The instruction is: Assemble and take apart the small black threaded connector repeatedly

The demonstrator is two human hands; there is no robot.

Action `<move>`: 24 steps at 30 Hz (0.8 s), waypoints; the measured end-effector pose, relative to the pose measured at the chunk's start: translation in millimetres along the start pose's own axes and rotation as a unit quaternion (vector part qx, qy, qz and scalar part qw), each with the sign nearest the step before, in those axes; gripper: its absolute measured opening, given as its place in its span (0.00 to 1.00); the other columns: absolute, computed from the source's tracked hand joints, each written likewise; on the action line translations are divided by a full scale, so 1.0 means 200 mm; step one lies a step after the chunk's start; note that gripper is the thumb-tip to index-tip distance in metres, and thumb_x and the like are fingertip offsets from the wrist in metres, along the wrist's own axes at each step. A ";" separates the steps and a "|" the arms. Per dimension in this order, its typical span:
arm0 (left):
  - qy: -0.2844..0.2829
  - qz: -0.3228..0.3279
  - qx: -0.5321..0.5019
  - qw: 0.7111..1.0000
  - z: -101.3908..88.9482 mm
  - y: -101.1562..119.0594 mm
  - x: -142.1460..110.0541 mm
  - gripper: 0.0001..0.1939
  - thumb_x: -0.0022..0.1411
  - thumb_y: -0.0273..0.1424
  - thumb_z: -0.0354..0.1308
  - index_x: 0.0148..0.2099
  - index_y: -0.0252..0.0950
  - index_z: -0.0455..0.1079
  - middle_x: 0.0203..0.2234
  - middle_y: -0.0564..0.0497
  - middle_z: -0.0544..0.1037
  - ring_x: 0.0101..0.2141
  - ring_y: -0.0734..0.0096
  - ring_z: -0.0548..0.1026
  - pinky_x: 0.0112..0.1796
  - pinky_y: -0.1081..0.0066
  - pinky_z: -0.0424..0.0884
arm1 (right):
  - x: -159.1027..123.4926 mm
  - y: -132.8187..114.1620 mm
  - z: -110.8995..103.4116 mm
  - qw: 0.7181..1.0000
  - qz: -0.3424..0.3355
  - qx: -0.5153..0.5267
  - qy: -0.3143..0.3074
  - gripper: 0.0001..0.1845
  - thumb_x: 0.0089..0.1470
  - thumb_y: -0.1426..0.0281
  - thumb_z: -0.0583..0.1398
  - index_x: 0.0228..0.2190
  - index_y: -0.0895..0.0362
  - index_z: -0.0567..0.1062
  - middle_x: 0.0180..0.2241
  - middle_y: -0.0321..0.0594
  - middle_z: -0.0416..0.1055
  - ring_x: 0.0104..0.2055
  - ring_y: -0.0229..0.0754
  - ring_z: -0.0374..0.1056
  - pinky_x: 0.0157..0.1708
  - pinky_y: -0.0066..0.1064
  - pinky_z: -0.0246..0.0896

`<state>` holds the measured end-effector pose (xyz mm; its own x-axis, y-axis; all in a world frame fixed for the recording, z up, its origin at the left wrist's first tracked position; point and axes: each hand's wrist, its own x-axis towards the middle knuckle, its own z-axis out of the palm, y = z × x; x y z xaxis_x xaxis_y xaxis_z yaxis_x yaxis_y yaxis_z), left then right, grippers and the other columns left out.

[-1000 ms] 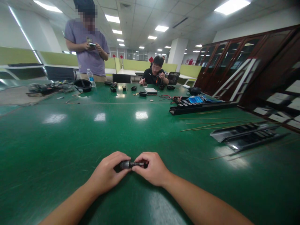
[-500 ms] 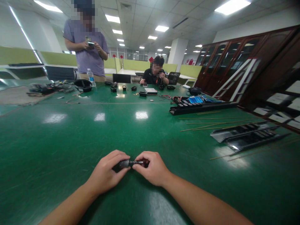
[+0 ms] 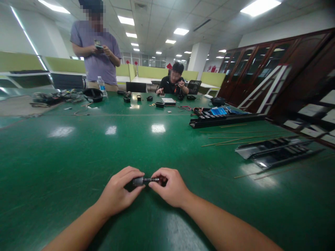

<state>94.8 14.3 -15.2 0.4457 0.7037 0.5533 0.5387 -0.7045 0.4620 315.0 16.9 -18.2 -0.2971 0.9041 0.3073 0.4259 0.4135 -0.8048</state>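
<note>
Down at the near side of the green table, the left hand has thumb and fingers clamped around a dark cylindrical part, its thin shaft pointing right! And there's the right hand, thumb and forefinger flanking that shaft; pinching it or not, I can't tell. Farther off, blue-labelled bottle, bright blue packet: any lettering's too small to read.
</note>
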 end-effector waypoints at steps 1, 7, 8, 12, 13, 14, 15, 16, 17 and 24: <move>0.001 0.001 0.001 1.000 0.00 0.00 0.00 0.12 0.60 0.26 0.62 0.47 0.38 0.71 0.39 0.47 0.76 0.41 0.68 0.75 0.43 0.69 0.73 | 0.00 0.00 0.00 1.000 0.000 0.000 0.001 0.05 0.49 0.68 0.66 0.30 0.57 0.79 0.24 0.35 0.72 0.25 0.36 0.66 0.27 0.27 0.57; 0.005 0.002 0.004 1.000 0.00 0.00 0.00 0.13 0.60 0.27 0.62 0.47 0.38 0.71 0.39 0.47 0.76 0.41 0.68 0.75 0.42 0.69 0.73 | -0.01 0.00 0.00 1.000 -0.001 0.005 0.007 0.05 0.49 0.69 0.65 0.29 0.57 0.79 0.24 0.35 0.72 0.25 0.36 0.66 0.28 0.27 0.58; 0.006 0.001 0.003 1.000 0.00 0.00 0.00 0.13 0.60 0.26 0.62 0.48 0.38 0.71 0.39 0.47 0.76 0.41 0.68 0.75 0.42 0.69 0.73 | -0.01 0.00 0.00 1.000 -0.002 0.005 0.008 0.05 0.49 0.69 0.65 0.29 0.57 0.79 0.24 0.35 0.72 0.26 0.36 0.66 0.28 0.27 0.58; 0.009 0.001 -0.001 1.000 0.00 0.00 0.00 0.13 0.60 0.26 0.62 0.48 0.37 0.71 0.39 0.46 0.76 0.40 0.67 0.75 0.42 0.68 0.73 | 0.00 0.00 0.00 1.000 -0.005 0.001 0.013 0.04 0.48 0.70 0.65 0.29 0.57 0.78 0.24 0.34 0.72 0.26 0.36 0.66 0.28 0.27 0.58; 0.011 0.002 -0.001 1.000 0.00 0.00 0.00 0.13 0.60 0.27 0.62 0.48 0.37 0.71 0.39 0.46 0.76 0.40 0.67 0.75 0.42 0.68 0.74 | 0.00 0.00 0.00 1.000 -0.006 0.001 0.013 0.04 0.48 0.70 0.65 0.29 0.57 0.78 0.24 0.34 0.72 0.26 0.36 0.66 0.28 0.27 0.58; 0.013 0.002 -0.001 1.000 0.00 0.00 0.00 0.12 0.60 0.27 0.62 0.48 0.37 0.71 0.39 0.46 0.77 0.40 0.66 0.75 0.42 0.68 0.74 | 0.00 0.00 0.00 1.000 -0.006 0.001 0.014 0.04 0.48 0.70 0.65 0.29 0.57 0.78 0.24 0.34 0.72 0.26 0.36 0.66 0.28 0.27 0.58; 0.014 0.002 -0.001 1.000 0.00 0.00 0.00 0.12 0.60 0.27 0.62 0.48 0.37 0.71 0.39 0.46 0.77 0.40 0.66 0.75 0.42 0.68 0.74 | 0.00 0.00 0.00 1.000 -0.006 0.001 0.014 0.04 0.49 0.70 0.65 0.29 0.57 0.78 0.24 0.34 0.71 0.26 0.36 0.66 0.28 0.27 0.58; 0.016 0.002 -0.001 1.000 0.00 0.00 0.00 0.12 0.60 0.27 0.62 0.48 0.37 0.71 0.39 0.45 0.77 0.40 0.66 0.75 0.42 0.67 0.74 | 0.00 0.00 0.00 1.000 -0.006 0.001 0.015 0.04 0.49 0.70 0.65 0.29 0.57 0.78 0.24 0.34 0.71 0.26 0.36 0.66 0.28 0.27 0.58; 0.017 0.001 -0.001 1.000 0.00 0.01 0.01 0.12 0.60 0.27 0.62 0.48 0.37 0.71 0.39 0.45 0.77 0.40 0.66 0.75 0.42 0.67 0.74 | 0.00 0.00 0.00 1.000 -0.005 0.001 0.016 0.04 0.49 0.70 0.65 0.29 0.57 0.78 0.24 0.34 0.71 0.26 0.36 0.66 0.28 0.27 0.58; 0.020 -0.003 0.000 1.000 -0.01 0.01 0.01 0.13 0.59 0.27 0.63 0.47 0.37 0.71 0.39 0.47 0.77 0.40 0.67 0.76 0.42 0.68 0.74 | 0.00 -0.02 -0.01 1.000 0.004 0.002 0.022 0.03 0.48 0.71 0.64 0.29 0.57 0.78 0.24 0.35 0.72 0.26 0.37 0.67 0.28 0.27 0.59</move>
<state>96.1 13.9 -11.5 0.4131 0.7034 0.5784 0.5406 -0.7006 0.4658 315.7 15.6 -14.2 -0.2556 0.9115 0.3223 0.4249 0.4054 -0.8094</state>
